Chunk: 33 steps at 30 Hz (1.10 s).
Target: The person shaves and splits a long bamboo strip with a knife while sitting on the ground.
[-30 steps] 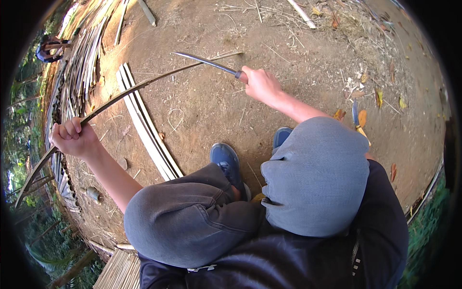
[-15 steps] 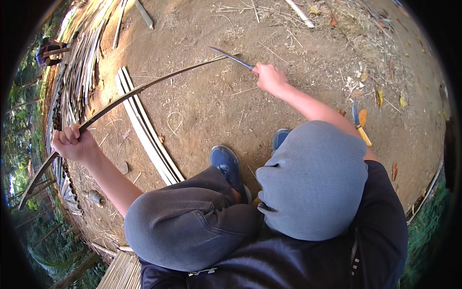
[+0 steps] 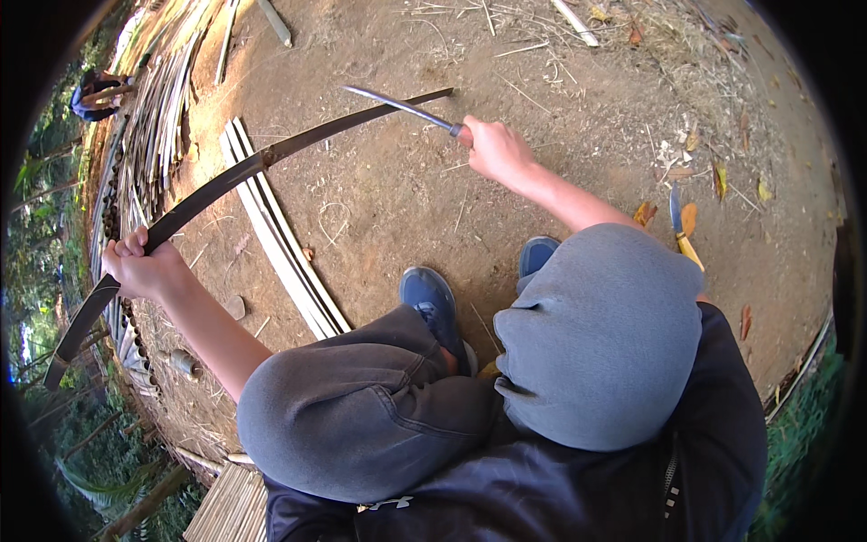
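My left hand (image 3: 144, 264) is closed around a long, dark bamboo strip (image 3: 209, 190), near its left end. From there the strip runs up and right across the view, its broad dark face showing and a joint around its middle. In my right hand (image 3: 499, 155) is the handle of a long, narrow-bladed knife (image 3: 402, 105). Its blade points left and crosses the strip close to the far end; whether the edge touches it I cannot tell. The fingertips of my right hand are mostly hidden behind the handle.
Pale split strips (image 3: 282, 248) lie on the dirt before my left shoe (image 3: 427, 294). A second knife (image 3: 681, 226) with a yellow handle lies beyond my right knee. More strips (image 3: 167, 117) are piled at far left, near another person (image 3: 95, 97). A metal cup-like object (image 3: 183, 363) is at left.
The bamboo strip has turned, so its broad face now shows instead of its narrow edge. My right hand and the knife have shifted left, with the blade crossing farther in from the strip's far end.
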Tool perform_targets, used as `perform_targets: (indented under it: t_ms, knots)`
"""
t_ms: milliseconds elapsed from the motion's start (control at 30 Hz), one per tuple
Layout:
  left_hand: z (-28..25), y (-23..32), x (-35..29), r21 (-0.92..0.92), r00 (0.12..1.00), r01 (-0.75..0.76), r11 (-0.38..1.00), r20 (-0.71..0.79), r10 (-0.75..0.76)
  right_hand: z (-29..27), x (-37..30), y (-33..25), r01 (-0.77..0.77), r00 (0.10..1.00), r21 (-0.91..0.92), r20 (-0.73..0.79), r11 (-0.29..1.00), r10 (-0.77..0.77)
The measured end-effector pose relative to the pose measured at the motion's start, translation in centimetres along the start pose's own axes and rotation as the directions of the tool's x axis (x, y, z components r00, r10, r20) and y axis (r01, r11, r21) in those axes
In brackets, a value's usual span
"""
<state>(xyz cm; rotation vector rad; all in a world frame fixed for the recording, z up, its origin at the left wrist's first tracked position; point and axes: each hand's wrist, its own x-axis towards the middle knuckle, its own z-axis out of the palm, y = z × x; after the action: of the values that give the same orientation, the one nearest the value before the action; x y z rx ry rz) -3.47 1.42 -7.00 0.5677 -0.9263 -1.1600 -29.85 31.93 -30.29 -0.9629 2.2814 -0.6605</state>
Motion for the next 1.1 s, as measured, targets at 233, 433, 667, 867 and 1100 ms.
perform_targets:
  t_ms: [233,433,667,867,1100]
  knots:
    - [0.1,2.1,0.5,0.042,0.996,-0.091,0.995,-0.019,0.092,1.3,0.0,-4.0,0.130,0.990,0.075,0.046,0.989,-0.133]
    - [-0.1,1.5,0.6,0.053,0.994,-0.073,0.996,-0.078,0.077,1.6,4.5,2.0,-0.178,0.982,0.090,0.072,0.980,0.172]
    - [-1.0,0.7,1.4,0.012,0.994,-0.077,0.997,-0.079,0.078,2.9,1.3,1.6,-0.038,0.999,0.007,0.016,0.999,0.038]
    - [-1.0,0.4,1.4,0.024,0.978,-0.096,0.995,-0.183,0.099,1.7,2.4,1.5,-0.172,0.985,0.115,0.050,0.978,0.167]
    - [0.7,1.0,-0.4,0.081,0.984,-0.085,0.993,-0.150,0.096,0.6,-0.7,-5.6,0.096,0.991,0.113,0.087,0.989,-0.106]
